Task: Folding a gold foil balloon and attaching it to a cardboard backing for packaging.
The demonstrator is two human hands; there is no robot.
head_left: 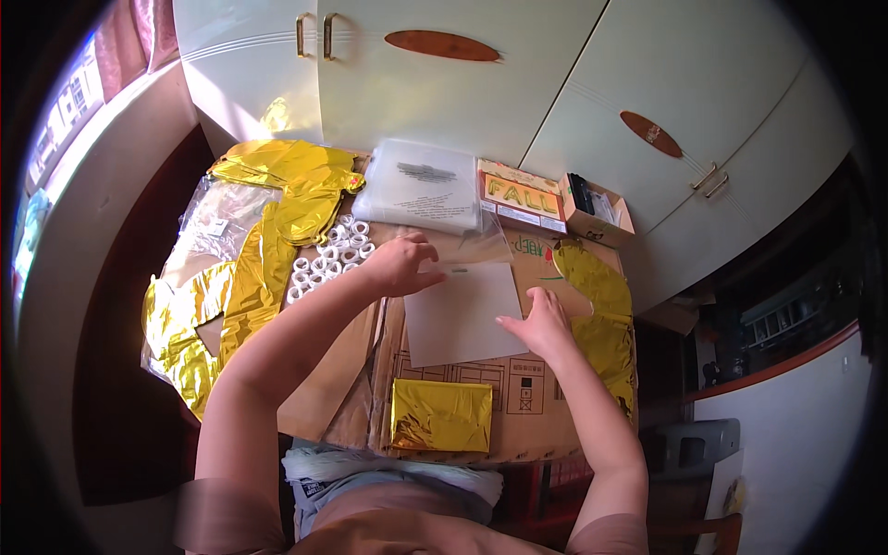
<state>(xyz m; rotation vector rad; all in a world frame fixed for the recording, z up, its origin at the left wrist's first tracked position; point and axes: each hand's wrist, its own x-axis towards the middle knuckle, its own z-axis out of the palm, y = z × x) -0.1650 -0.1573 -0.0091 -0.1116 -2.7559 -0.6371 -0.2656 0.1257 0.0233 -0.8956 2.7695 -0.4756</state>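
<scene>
A flat whitish sheet (pixel 462 319) lies on the cardboard-covered table in front of me, with a clear plastic bag (pixel 476 245) spread at its far end. My left hand (pixel 404 264) hovers over the sheet's far left corner, fingers curled and the thumb apart from them. At the sheet's right edge, my right hand (pixel 544 324) has its thumb and fingers spread, with nothing visible between them. Whether either hand touches the sheet or bag is unclear. Nearer to me sits a folded gold foil packet (pixel 441 415).
Gold foil balloons (pixel 268 250) cover the left side; another gold foil piece (pixel 601 305) lies right. Several white ribbon rolls (pixel 333 254) cluster beyond my left forearm. Behind stand a stack of clear bags (pixel 416 190), a printed box (pixel 521 199) and an open carton (pixel 599 213), before pale cabinets (pixel 444 102).
</scene>
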